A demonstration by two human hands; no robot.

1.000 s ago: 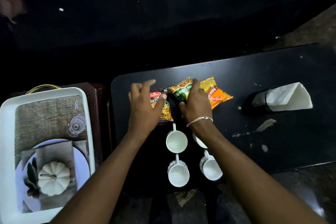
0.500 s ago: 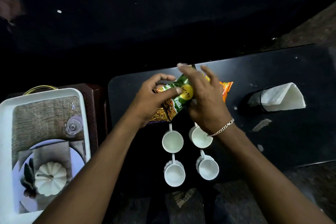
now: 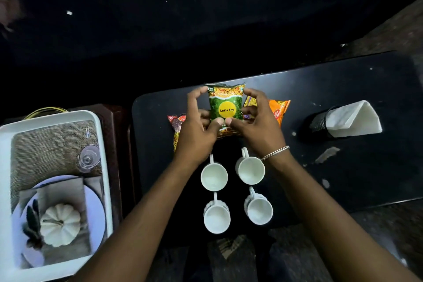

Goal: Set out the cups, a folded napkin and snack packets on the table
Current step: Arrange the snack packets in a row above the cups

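From the head view, the left hand [image 3: 196, 130] and right hand [image 3: 258, 126] pinch the green snack packet [image 3: 226, 107] upright at the table's [image 3: 343, 98] far edge above four cups [image 3: 231, 192], where slack fingertips could let it topple.

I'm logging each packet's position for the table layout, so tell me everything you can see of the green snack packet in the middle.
The green snack packet is a small glossy pouch, plastic or foil by its look, with a yellow circle reading "Let's Try" and a band picturing orange-yellow snack along its crimped top. It looks sealed and faces the camera with its top toward the table's far edge. The left hand and right hand pinch its sides. Whether it rests on the table is unclear. It overlaps a red packet and an orange packet.
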